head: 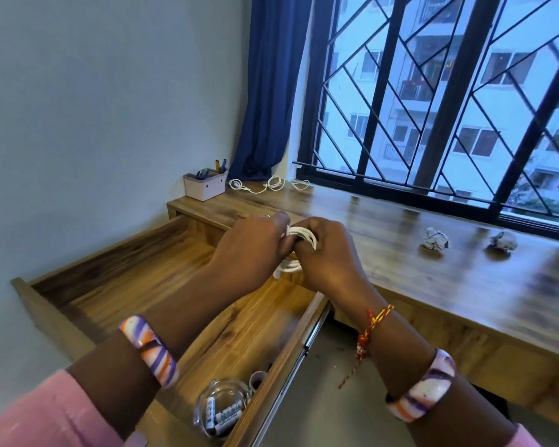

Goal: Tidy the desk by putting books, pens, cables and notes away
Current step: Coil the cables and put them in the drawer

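Both forearms reached forward and converged above the open drawer [136,279], at the front edge of the wooden counter [417,253]. The left hand [252,250] came in from the lower left, back of the hand up, fingers curled and pinching the upper loops of a coiled white cable [299,237]. The right hand [329,253] met it from the right, knuckles up, fingers wrapped round the same coil — the two hands touching, both clamped on the cable. A lower loop of it showed beneath the hands, over the drawer's back edge. Each forearm carried a striped bangle; the right wrist also had a red-and-yellow thread band [373,324]. Pink sleeves showed at the lower corners. In the drawer's near corner lay a clear glass bowl [221,403] holding batteries. At the far left end of the counter stood a pale pen holder [204,188] with pens in it, and just beside it, by the blue curtain [268,91], more white cables [271,184] lay loosely looped. Two crumpled paper notes [435,239] [503,242] sat well apart from the hands, to the right, near the barred window [433,91].
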{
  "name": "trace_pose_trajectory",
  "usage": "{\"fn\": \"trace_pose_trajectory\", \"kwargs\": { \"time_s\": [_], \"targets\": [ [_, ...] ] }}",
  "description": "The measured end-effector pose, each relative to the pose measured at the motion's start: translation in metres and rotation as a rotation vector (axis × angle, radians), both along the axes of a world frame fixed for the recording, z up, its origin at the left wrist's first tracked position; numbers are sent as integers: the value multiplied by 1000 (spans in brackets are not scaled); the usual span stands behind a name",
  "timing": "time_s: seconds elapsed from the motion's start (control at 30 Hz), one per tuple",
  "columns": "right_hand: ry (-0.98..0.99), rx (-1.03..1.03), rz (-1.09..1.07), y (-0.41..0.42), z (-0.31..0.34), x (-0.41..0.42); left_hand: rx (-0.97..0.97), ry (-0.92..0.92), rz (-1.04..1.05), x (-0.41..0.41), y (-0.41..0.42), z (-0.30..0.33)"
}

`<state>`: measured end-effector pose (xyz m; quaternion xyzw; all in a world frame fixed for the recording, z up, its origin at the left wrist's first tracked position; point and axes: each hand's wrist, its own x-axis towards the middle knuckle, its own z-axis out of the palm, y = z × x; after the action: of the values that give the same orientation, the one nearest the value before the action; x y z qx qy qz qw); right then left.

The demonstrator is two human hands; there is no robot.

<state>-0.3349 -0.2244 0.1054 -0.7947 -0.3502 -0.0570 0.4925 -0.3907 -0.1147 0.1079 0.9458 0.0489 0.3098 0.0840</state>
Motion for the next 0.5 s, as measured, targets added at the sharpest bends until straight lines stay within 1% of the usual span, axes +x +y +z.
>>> {"fn": "trace_pose_trajectory", "kwargs": {
  "time_s": [0.07, 0.1, 0.17, 0.23, 0.3, 0.37, 0.43, 0.5],
  "targets": [
    [49, -4, -47, -7, -5, 17, -109, 17, -47, 19, -5, -8],
    [98, -47, -64, -9, -8, 29, -150, 16, -73, 31, -8, -13],
    [268, -155, -83, -16, -12, 55, -201, 31, -97, 55, -18, -22],
    [399, -166, -88, -27, -16, 76, -281, 36, -118, 81, -26, -31],
    [460, -89, -87, -42, -20, 98, -447, 60, -159, 109, -34, -35],
    [560, 45, -39, -58, -22, 122, -680, 95, -238, 137, -40, -35],
    [711, 138, 23, -75, -22, 153, -889, 130, -298, 164, -48, -36],
    [894, 162, 89, -90, -20, 182, -1076, 160, -333, 189, -57, -38]
  ]
}}
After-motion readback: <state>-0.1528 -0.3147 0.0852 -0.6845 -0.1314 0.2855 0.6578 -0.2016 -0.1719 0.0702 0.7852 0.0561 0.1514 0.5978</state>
